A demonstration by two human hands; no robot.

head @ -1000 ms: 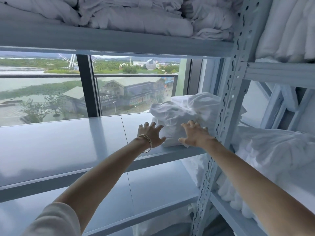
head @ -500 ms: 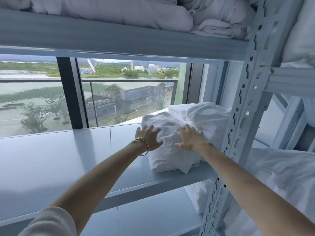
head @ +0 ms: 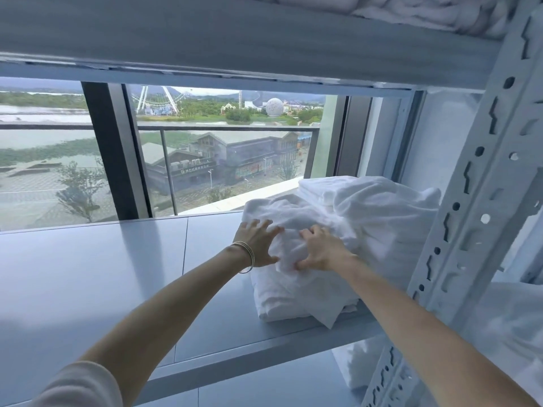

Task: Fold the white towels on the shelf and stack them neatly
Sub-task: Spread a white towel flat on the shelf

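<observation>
The left hand (head: 256, 244), fingers spread, presses flat on the left side of the towels (head: 329, 239). The right hand (head: 321, 250) beside it curls its fingers into the top cloth, bunching it. The rumpled pile sits at the shelf's (head: 117, 289) right end, against the post (head: 482, 201).

The towels (head: 338, 218) are plain white. The shelf (head: 88, 289) is pale grey-blue, its post (head: 482, 183) white. The bangles (head: 246, 255) are gold, the sleeve (head: 79, 386) cream.
</observation>
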